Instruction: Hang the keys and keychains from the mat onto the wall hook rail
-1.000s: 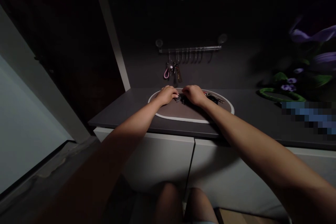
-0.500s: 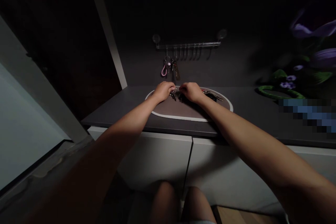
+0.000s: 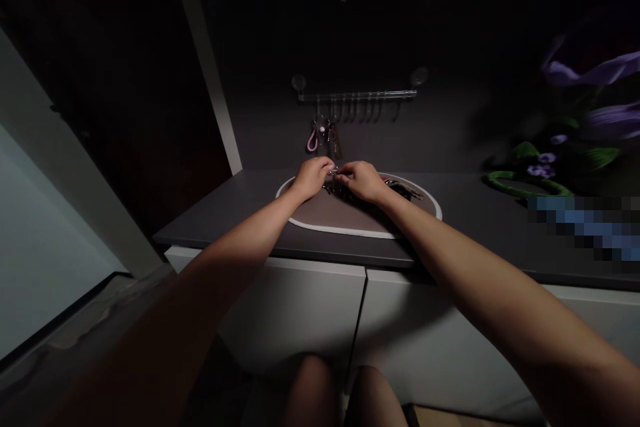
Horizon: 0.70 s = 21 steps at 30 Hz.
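Note:
Over the oval mat (image 3: 345, 219), my left hand (image 3: 313, 177) is closed in a pinch on a metal key ring (image 3: 334, 171). Small dark keys (image 3: 328, 186) hang just below its fingertips. My right hand (image 3: 365, 180) meets it from the other side, thumb and finger pinched on a small metal piece at the ring that looks like a key. Partly hidden behind the right wrist, a bunch of other items (image 3: 406, 189), dark with a braided-looking strip, lies on the mat. Fine detail between the fingertips is too small and dim to make out.
A clear hook rail (image 3: 360, 96) is fixed to the dark wall above. From its left hooks hang a pink loop keychain (image 3: 313, 140) and a brown tag (image 3: 337, 145). Purple flowers (image 3: 543, 165) with a green ring-shaped base stand at right. White cabinet doors (image 3: 305, 307) are below the counter.
My right hand has shifted slightly left, its fingertips now meeting those of my left hand at the ring. The left hand has stayed nearly in place. The camera view has tilted slightly.

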Each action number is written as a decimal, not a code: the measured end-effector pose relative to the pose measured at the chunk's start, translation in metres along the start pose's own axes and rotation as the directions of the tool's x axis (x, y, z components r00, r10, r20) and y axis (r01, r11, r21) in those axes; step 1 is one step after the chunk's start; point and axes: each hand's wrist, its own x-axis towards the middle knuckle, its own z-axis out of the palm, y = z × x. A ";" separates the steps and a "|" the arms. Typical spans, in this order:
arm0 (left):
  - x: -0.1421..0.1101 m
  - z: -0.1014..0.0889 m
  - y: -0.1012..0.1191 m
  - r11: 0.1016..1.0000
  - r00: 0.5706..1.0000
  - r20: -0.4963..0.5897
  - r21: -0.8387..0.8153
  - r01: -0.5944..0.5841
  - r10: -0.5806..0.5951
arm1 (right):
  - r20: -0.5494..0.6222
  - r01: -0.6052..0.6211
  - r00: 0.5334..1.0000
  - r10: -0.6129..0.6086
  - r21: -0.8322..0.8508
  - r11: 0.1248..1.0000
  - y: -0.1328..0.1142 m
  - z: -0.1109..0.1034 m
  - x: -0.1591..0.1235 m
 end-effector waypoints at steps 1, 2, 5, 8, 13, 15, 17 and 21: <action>0.000 0.000 0.001 1.000 1.000 -0.005 -0.012 0.002 -0.002 | -0.014 -0.010 1.000 0.010 0.023 1.000 0.000 0.000 0.000; 0.000 0.000 0.001 1.000 1.000 -0.010 -0.022 0.002 -0.003 | -0.028 -0.024 0.999 0.025 0.050 0.998 0.000 0.001 0.001; 0.000 0.000 0.002 0.999 0.999 -0.040 -0.034 -0.002 0.001 | -0.059 -0.070 0.995 0.081 0.161 0.984 0.000 0.001 0.002; 0.000 0.000 0.003 1.000 0.997 -0.074 -0.028 0.003 -0.005 | -0.076 -0.106 0.988 0.132 0.287 0.952 -0.002 0.001 0.002; 0.000 -0.002 0.007 1.000 0.995 -0.101 -0.022 0.015 -0.017 | -0.128 -0.083 0.980 0.152 0.429 0.900 0.002 0.003 0.004; -0.001 -0.003 0.010 1.000 0.995 -0.104 -0.027 0.010 -0.013 | -0.142 -0.078 0.977 0.160 0.460 0.884 0.006 0.006 0.006; -0.001 -0.003 0.012 0.999 0.995 -0.103 -0.039 0.002 -0.006 | -0.152 -0.074 0.974 0.171 0.498 0.864 0.011 0.009 0.008; -0.001 -0.002 0.013 0.997 0.994 -0.105 -0.072 -0.019 0.011 | -0.169 -0.064 0.965 0.201 0.590 0.805 0.014 0.011 0.009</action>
